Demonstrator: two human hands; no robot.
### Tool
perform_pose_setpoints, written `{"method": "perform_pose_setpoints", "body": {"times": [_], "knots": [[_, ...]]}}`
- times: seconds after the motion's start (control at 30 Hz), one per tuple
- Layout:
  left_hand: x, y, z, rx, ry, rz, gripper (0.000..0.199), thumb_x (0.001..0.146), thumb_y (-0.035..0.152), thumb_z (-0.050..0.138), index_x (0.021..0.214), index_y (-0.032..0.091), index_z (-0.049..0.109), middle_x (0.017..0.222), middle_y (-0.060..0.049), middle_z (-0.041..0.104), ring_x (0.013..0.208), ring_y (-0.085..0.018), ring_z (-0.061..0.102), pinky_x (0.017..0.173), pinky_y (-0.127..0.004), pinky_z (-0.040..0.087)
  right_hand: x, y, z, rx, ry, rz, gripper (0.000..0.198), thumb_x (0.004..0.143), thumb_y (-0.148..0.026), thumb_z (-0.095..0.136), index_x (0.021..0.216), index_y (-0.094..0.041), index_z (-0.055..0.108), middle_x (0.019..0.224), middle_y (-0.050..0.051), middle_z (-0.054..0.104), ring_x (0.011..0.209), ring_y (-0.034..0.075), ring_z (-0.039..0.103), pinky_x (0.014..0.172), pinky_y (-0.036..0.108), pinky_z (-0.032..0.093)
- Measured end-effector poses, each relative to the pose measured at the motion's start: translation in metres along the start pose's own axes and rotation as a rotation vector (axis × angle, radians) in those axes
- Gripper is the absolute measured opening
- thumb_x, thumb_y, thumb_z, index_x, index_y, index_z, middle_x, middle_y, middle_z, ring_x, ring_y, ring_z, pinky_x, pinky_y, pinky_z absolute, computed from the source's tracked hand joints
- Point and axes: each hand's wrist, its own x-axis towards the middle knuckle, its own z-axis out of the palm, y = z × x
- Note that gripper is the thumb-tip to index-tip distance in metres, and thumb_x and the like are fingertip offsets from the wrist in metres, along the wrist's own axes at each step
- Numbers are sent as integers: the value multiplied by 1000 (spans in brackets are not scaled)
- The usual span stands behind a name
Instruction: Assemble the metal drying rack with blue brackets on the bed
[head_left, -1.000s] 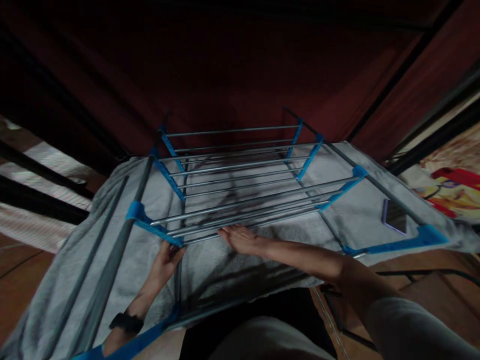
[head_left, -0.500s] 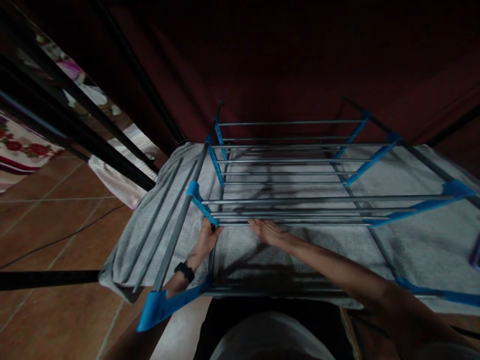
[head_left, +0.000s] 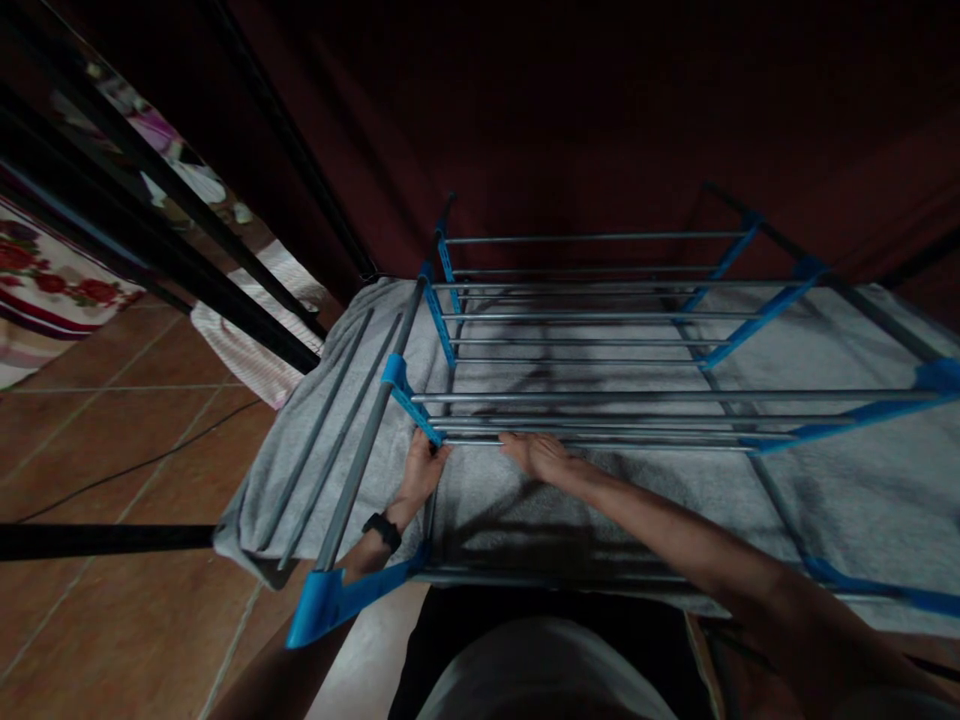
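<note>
While the gaze has swung left off the phone, both hands stay at the drying rack: left hand gripping its blue bracket, right hand flat (fingers together) on the grey towel.

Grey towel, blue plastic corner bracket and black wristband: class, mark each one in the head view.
Grey towel [head_left: 525, 490]: head view, bare patch between the two forearms.
Blue plastic corner bracket [head_left: 330, 603]: head view, flat near-left piece.
Black wristband [head_left: 382, 530]: head view, strap on the left wrist.
</note>
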Motion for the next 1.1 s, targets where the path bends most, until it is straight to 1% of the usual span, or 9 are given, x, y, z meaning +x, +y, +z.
{"method": "perform_pose_setpoints", "body": {"times": [0.07,0.17,0.37,0.5,0.6,0.77,0.83,0.97,1.1], "knots": [[0,0,-1,13,6,-4,17,81,28,64,96,21,59,100,-5,61,94,-22,60,92,-42,52,1,1,1,24,0,24,35,106,-41,37,124,-25,62,114,7,74,104,23,69,82,29,48],[-1,2,-1,36,23,0,14,81,27,64,93,21,61,99,-5,61,97,-23,59,95,-43,50,1,1,1,31,3,34,38,106,-43,35,125,-25,62,117,7,73,105,23,69,82,28,48],[-2,6,1,52,41,17,17,83,26,63,100,22,62,103,-6,64,105,-25,59,102,-46,47,1,2,0,-4,-24,50,41,106,-47,31,127,-28,62,113,5,74,101,23,70,79,30,48],[-2,5,3,55,34,30,19,85,28,62,102,22,63,101,-6,65,103,-26,60,105,-48,46,1,3,-1,-9,-26,34,42,106,-46,31,126,-27,63,114,6,74,101,23,69,79,30,47],[-1,3,4,54,31,45,17,85,28,61,100,22,62,103,-6,65,103,-25,60,106,-48,45,2,3,-3,-5,-20,25,41,106,-45,31,125,-26,63,115,7,73,100,23,68,78,29,46],[-1,0,6,57,32,60,26,84,24,60,110,21,60,111,-8,66,113,-26,60,109,-48,44,2,3,-4,-14,-2,-10,40,107,-43,31,120,-25,64,109,6,73,96,21,68,76,28,45],[-1,1,6,60,36,63,29,84,23,59,113,21,60,114,-9,66,115,-26,60,108,-49,45,2,3,-5,-4,-2,-18,40,106,-42,32,119,-24,65,110,6,73,98,21,67,78,27,45],[-2,6,5,74,47,70,30,84,24,59,114,21,60,116,-10,66,118,-28,59,109,-50,44,1,2,-9,42,-26,-8,41,106,-44,33,124,-24,64,117,6,72,101,22,66,80,29,45],[-3,7,4,81,55,68,32,84,24,59,116,20,60,118,-11,66,119,-28,58,110,-51,43,0,1,-14,57,-24,-27,43,105,-42,34,126,-21,64,119,8,71,104,22,66,84,29,46]]}}
